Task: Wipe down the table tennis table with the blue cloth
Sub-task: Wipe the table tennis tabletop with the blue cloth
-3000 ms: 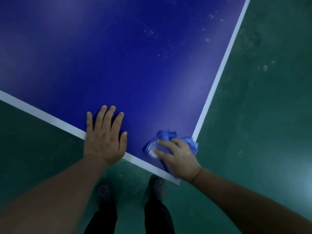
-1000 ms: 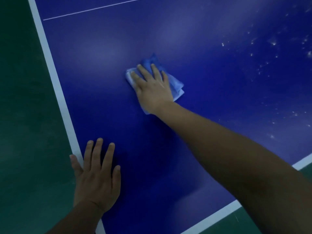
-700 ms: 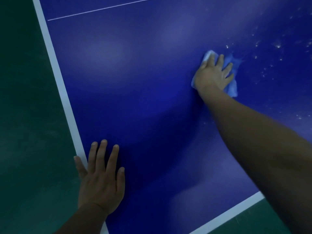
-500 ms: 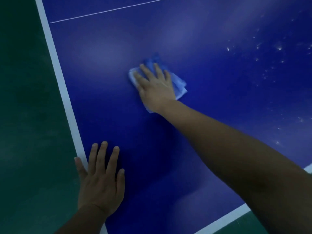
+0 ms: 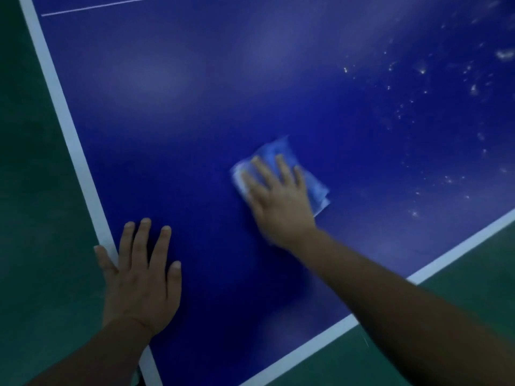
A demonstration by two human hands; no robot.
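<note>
The dark blue table tennis table (image 5: 195,112) fills most of the view, with white lines along its left and near edges. My right hand (image 5: 278,201) presses flat, fingers straight, on the folded blue cloth (image 5: 316,190) near the middle of the table. The cloth sticks out beyond the fingertips and to the right of the hand. My left hand (image 5: 139,277) rests flat on the table at its left edge, thumb on the white line. White specks (image 5: 412,79) dot the surface at the upper right.
Green floor (image 5: 36,218) lies beyond the table's left edge and below its near edge at the lower right. A thin white centre line (image 5: 106,5) crosses the table at the top left.
My right hand has slid the cloth back toward me and a little right across the table, after sweeping right and left. My left hand has stayed planted at the left edge.
</note>
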